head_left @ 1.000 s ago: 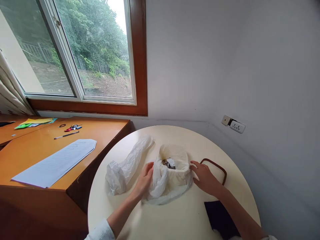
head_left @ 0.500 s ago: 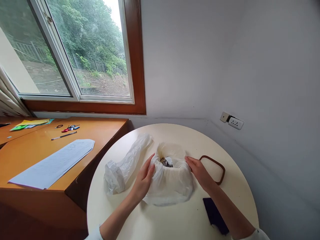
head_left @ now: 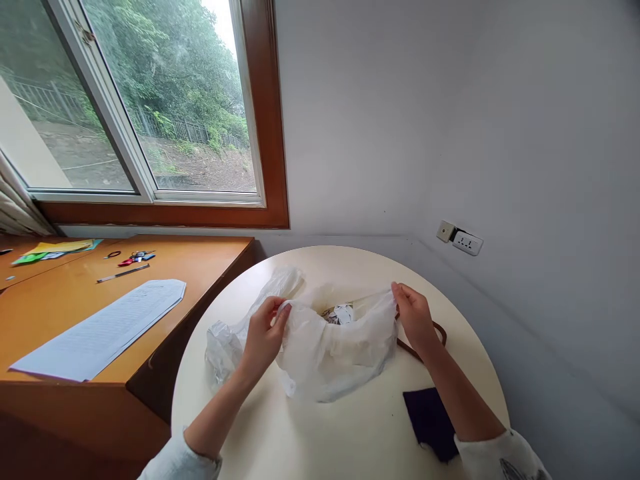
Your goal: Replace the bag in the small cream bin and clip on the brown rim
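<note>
A translucent white plastic bag (head_left: 345, 353) is draped around a container, most of which it hides, on the round table. Crumpled paper-like scraps (head_left: 342, 313) show inside its mouth. My left hand (head_left: 267, 328) pinches the bag's edge on the left side. On the other side, my right hand (head_left: 413, 313) grips the opposite edge, and the plastic is stretched out between them. Behind my right hand lies a brown rounded frame (head_left: 441, 332), partly covered. A second crumpled plastic bag (head_left: 225, 347) rests left of the first, behind my left hand.
A dark purple cloth piece (head_left: 431, 421) lies near my right forearm on the cream round table (head_left: 285, 447). To the left, a wooden desk (head_left: 210, 257) holds paper sheets (head_left: 110, 327), a pen (head_left: 123, 273) and keys (head_left: 137, 257). A wall with a socket (head_left: 467, 243) stands behind.
Both hands have moved outward and up, pulling the bag's edges apart and away from the container. The bag's rim is now stretched wider, and the brown frame is more covered.
</note>
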### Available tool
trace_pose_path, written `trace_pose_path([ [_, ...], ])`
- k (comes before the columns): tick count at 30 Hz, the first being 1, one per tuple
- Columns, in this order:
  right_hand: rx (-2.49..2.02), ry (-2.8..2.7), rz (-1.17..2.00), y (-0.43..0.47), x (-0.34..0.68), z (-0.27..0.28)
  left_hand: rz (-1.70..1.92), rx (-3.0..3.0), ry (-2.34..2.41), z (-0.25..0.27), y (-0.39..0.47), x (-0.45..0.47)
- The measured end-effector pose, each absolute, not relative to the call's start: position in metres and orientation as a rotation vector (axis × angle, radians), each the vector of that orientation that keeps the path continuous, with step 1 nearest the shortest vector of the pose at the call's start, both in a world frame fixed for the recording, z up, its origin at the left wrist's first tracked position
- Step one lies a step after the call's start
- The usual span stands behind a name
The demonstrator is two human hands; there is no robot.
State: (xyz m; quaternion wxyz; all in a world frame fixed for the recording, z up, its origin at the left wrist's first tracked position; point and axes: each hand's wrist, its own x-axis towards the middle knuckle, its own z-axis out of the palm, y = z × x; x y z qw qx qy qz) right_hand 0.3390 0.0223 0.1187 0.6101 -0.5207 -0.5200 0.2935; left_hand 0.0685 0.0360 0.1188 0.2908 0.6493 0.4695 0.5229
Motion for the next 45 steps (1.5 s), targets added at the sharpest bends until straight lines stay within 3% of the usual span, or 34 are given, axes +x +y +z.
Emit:
trace_pose_path([
  [9, -1.329, -1.147, 0.819, 0.040, 0.355, 0.105, 1.340, 1.761, 1.387, 0.124, 0.042, 0.052],
  [14, -1.391, -1.221, 0.661, 0.049, 0.359, 0.101, 1.547, 2.118, 1.423, 0.133, 0.008, 0.065],
  [19, -1.236, -1.370, 0.770, 0.063, 0.339, 0.106, 1.026, 2.318, 1.210, 0.108, -0.021, 0.093],
  [22, -1.258, -1.486, 0.851, 0.063, 0.325, 0.105, 0.906, 2.204, 1.179, 0.093, -0.021, 0.100],
  [33, -1.710, -1.760, 0.560, 0.009, 0.311, 0.118, 1.200, 1.495, 1.258, 0.082, -0.010, 0.083],
  [45, -1.687, -1.825, 0.477, 0.002, 0.305, 0.126, 1.224, 1.652, 1.217, 0.056, -0.013, 0.087],
])
